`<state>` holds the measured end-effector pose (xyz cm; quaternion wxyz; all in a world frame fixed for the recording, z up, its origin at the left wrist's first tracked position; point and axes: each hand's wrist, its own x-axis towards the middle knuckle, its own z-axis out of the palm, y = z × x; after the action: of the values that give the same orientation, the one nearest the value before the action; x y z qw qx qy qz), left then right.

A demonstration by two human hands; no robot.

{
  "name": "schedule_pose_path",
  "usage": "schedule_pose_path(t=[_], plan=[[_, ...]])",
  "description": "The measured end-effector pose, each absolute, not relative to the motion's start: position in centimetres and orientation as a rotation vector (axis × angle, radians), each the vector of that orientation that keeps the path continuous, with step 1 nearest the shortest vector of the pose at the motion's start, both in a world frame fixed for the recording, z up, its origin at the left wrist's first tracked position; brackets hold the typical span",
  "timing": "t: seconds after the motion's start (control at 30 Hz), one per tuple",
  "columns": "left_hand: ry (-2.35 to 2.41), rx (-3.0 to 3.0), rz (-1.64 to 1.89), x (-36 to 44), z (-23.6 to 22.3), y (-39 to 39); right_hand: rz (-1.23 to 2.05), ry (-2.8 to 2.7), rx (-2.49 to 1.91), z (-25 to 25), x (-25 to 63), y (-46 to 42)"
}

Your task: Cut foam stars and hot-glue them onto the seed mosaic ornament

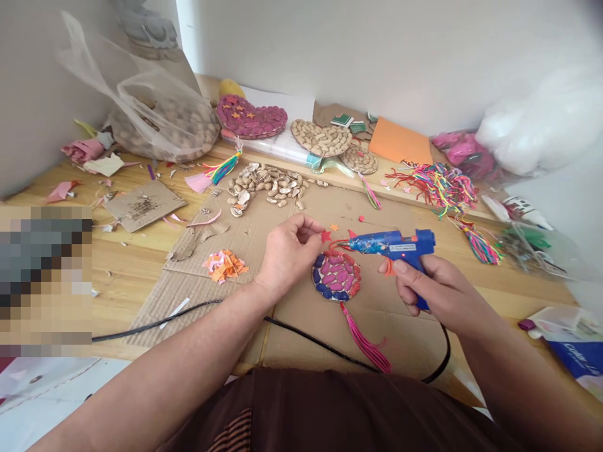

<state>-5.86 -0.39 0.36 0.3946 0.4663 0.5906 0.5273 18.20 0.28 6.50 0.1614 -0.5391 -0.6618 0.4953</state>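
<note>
Bag of peanuts [162, 135] is slumping at the left rear of the wooden desk [120, 270]. Scraps [226, 266] are lying heaped on the cardboard [301, 307]. Left hand [292, 248]: fingers are pinching a red star [326, 236]. Disc [336, 277] is lying on the cardboard between the hands, tassel [362, 342] trailing bodyward. Right hand [426, 285]: fingers are gripping the glue gun [386, 243], nozzle pointing left. Threads [436, 185] are cluttering the rear; white stuffing [537, 122] is sitting near the pale wall [494, 50].
</note>
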Motion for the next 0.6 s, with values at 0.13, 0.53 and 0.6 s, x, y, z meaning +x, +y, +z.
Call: schedule_pose_path(t=[0.13, 0.53, 0.6], plan=[[1.454, 1.117, 1.544, -6.0, 0.8, -0.4, 1.757, -1.236, -1.265, 4.9, 18.2, 1.6], [1.553, 1.450, 1.409, -5.9, -0.1, -0.4, 1.890, -0.657, -0.793, 4.2, 18.0, 1.7], [1.631, 1.594, 1.395, -6.1, -0.3, -0.4, 1.946, -0.752, -0.735, 5.9, 16.3, 0.6]])
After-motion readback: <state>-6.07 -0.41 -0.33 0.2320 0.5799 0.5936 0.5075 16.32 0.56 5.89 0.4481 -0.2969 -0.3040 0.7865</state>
